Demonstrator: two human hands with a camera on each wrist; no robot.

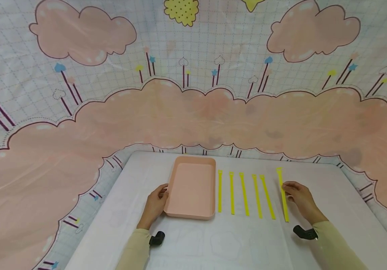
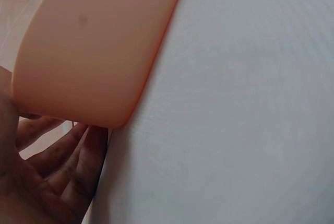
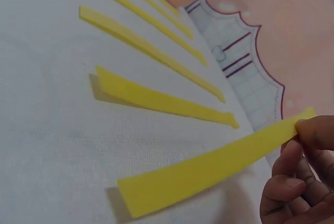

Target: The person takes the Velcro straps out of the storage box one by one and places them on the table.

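A shallow peach tray (image 1: 193,215) lies on the white table, left of the middle. My left hand (image 1: 156,205) grips its left edge near the front corner; in the left wrist view the fingers (image 2: 78,166) sit against the outer wall. Far right in the row, my right hand (image 1: 300,197) pinches a yellow strap (image 1: 283,198) between thumb and fingers. In the right wrist view this strap (image 3: 198,169) is held close to its notched head, and its broad tail casts a shadow on the table. Several similar yellow straps (image 1: 244,194) lie lengthwise between tray and right hand.
The white table (image 1: 240,247) has its far edge just beyond the tray. A patterned cloth (image 1: 193,116) with clouds and stars hangs behind and around it. A black wrist camera (image 1: 305,232) sits on the right wrist and another (image 1: 157,238) on the left.
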